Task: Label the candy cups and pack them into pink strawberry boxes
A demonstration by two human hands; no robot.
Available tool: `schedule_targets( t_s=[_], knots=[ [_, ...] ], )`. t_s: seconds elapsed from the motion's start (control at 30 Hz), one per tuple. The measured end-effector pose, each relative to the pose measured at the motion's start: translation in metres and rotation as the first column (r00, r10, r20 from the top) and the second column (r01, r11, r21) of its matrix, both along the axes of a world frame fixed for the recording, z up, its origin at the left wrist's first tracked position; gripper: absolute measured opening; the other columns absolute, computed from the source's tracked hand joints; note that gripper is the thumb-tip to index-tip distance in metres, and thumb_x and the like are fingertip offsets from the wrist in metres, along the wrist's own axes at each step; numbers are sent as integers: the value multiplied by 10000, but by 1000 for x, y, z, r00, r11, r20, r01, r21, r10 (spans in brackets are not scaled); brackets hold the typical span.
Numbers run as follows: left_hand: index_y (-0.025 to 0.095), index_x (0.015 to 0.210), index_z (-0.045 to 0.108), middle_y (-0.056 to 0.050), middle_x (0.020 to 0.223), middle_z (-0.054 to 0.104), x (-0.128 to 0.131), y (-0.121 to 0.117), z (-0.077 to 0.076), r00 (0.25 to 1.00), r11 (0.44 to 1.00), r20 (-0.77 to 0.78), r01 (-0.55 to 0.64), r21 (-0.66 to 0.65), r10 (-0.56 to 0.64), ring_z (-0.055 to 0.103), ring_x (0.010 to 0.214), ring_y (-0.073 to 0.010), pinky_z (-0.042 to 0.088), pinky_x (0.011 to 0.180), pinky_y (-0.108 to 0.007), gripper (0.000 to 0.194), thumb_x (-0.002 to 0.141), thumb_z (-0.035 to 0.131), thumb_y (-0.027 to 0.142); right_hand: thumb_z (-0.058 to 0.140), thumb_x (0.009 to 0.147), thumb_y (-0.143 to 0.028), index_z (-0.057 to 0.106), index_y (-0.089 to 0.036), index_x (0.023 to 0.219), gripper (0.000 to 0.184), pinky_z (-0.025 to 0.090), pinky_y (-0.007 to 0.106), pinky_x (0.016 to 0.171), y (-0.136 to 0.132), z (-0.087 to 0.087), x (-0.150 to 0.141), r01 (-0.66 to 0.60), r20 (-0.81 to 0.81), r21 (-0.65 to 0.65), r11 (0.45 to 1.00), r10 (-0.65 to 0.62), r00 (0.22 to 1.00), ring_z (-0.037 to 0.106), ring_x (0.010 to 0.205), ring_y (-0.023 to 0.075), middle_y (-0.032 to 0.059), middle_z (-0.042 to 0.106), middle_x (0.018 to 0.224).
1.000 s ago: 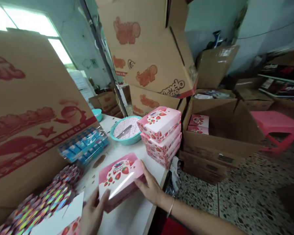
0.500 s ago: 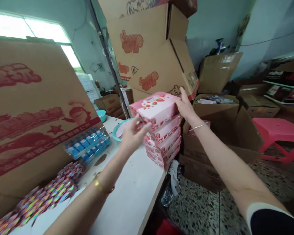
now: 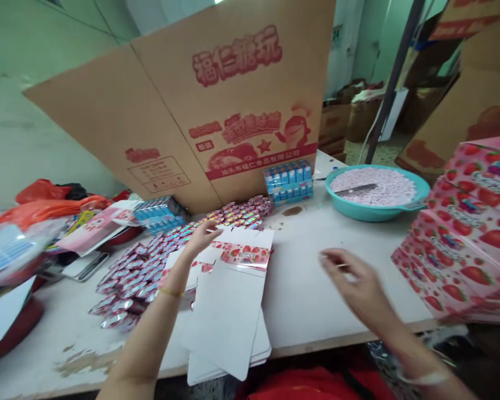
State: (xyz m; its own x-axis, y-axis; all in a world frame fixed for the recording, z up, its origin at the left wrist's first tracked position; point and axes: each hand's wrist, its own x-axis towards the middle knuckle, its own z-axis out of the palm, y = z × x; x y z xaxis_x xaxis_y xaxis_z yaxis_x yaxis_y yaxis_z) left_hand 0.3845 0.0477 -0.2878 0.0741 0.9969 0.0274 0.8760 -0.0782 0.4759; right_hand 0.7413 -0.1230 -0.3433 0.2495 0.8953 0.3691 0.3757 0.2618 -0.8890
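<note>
A pile of flat, unfolded cartons (image 3: pixel 229 311), white inside with strawberry print, lies at the table's front edge. My left hand (image 3: pixel 202 239) is over the pile's far left corner, fingers bent and slightly apart; whether the fingertips touch the card is hard to see. To the right, my right hand (image 3: pixel 356 286) hovers above the white table (image 3: pixel 304 278), somewhat blurred, with loosely curled fingers, a gap at the thumb and nothing visible in it. Pink strawberry boxes (image 3: pixel 454 250) stand stacked at the table's right end, apart from my right hand.
Many small shiny wrapped packets (image 3: pixel 137 272) lie heaped left of the cartons. Behind them leans a large cardboard sheet (image 3: pixel 162 133), with blue packs (image 3: pixel 289 182) at its foot. A turquoise basin (image 3: pixel 358 210) holds small pale pieces and a knife-like tool. Orange bags (image 3: pixel 58 208) lie far left.
My view has swung left. Both hands have left the top strawberry box on the stack; the left now is over the flat cartons, the right above the table.
</note>
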Motion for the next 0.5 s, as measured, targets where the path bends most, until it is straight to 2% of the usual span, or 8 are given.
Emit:
schedule_targets(
  t_s=[0.03,0.1,0.13,0.2,0.27,0.37,0.43,0.5],
  knots=[
    [114,1171,585,-144,1123,690,-28,7,-3,995,997,-66,-78,6,78,665,938,-215,517,746,-292,606,809,545,599,574,862,-592,698,-225,903,389,566,366,641,10,-11,-24,-57,-21,-55,997,56,998,645,733,229,74,698,838],
    [118,1076,625,-141,1029,711,-69,16,-10,972,984,-161,-176,-8,172,657,943,-249,501,758,-311,592,768,571,621,597,798,-649,685,-187,728,476,544,350,623,32,-34,-72,-161,-77,-205,965,148,986,631,689,227,70,681,728],
    [124,1022,643,-144,985,718,-82,18,-15,961,977,-188,-211,-24,203,656,945,-273,497,768,-331,583,743,588,632,596,781,-672,661,-176,653,516,535,342,609,43,-45,-94,-208,-123,-307,929,178,976,627,672,226,63,664,667],
    [135,946,670,-169,991,719,-99,20,-27,927,953,-254,-299,-50,277,651,986,-331,490,810,-390,566,708,608,645,613,762,-684,681,-151,675,544,535,333,608,56,-61,-129,-336,-311,-448,829,208,927,645,682,230,66,691,673],
    [141,967,690,-216,1132,688,-110,21,-40,886,923,-308,-381,-59,346,617,1085,-394,462,887,-473,580,705,603,651,680,740,-641,730,-131,869,528,562,338,684,58,-69,-152,-475,-548,-438,763,192,814,689,795,247,88,755,856],
    [158,1158,664,-238,1359,567,-129,16,-53,829,879,-353,-476,-36,435,509,1254,-434,382,1001,-556,682,739,542,683,789,668,-566,709,-128,1077,605,571,385,840,51,-72,-169,-552,-754,-341,761,129,644,703,974,285,124,747,1090],
    [138,1256,616,-253,1417,508,-147,4,-57,780,839,-373,-545,-10,502,442,1314,-450,339,1035,-589,748,768,487,691,808,646,-563,697,-130,1113,647,561,422,897,49,-70,-173,-542,-781,-344,767,87,618,699,1020,309,141,739,1123],
    [106,1243,621,-278,1390,520,-165,-13,-60,735,795,-388,-607,-7,557,445,1299,-474,324,1027,-627,746,790,450,674,756,697,-602,678,-154,1173,658,534,429,964,52,-67,-174,-496,-762,-370,786,48,645,675,1097,309,136,720,1181]
  ],
)
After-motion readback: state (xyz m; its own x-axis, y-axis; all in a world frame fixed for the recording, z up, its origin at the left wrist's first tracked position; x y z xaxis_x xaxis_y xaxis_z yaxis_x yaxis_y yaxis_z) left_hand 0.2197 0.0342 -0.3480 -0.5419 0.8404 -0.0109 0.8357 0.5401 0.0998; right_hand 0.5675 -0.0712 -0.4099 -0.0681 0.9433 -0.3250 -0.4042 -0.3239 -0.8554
